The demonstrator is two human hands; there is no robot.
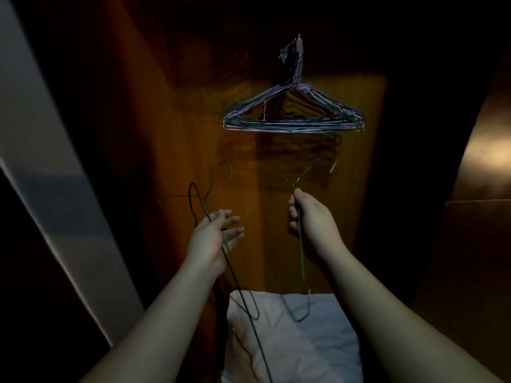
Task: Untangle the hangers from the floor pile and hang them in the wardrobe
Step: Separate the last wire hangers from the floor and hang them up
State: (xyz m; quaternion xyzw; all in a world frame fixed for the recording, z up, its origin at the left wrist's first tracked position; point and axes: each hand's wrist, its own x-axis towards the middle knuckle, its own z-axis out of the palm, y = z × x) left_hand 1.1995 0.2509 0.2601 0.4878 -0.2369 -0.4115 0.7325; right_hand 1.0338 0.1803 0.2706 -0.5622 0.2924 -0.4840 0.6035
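**Two wire hangers held apart below the hung bundle**

The person is standing at an open wardrobe with both arms raised. The right hand (309,217) is gripping a green wire hanger (302,261) near its neck, fingers curled round the wire, with the hook end pointing up towards the bundle and the frame hanging down towards the body. The left hand (218,233) is carrying a black wire hanger (235,277) across the palm; its fingers are lying nearly straight and spread, so the wire appears to be resting there rather than being clamped. How the thumb is sitting cannot be told in this light. A second, thinner green wire is showing faintly above the left hand; whether it is a separate hanger cannot be told.

The two hands are being held well apart, which in my judgement is keeping the hangers from catching on each other again before each one is hung.

A bundle of hung hangers (293,114) is already hanging from a small metal hook (299,45) on the wardrobe back panel (154,150), with hooks gathered together and frames stacked closely. The task is therefore partly done, and the hangers in hand are not yet hung.

The wardrobe interior is brown wood, dimly and unevenly lit. A white cloth bundle (304,341) is lying at the bottom of the view, beneath the hanging frames. A pale door edge (41,161) is running down the left side. The floor pile is not in view.
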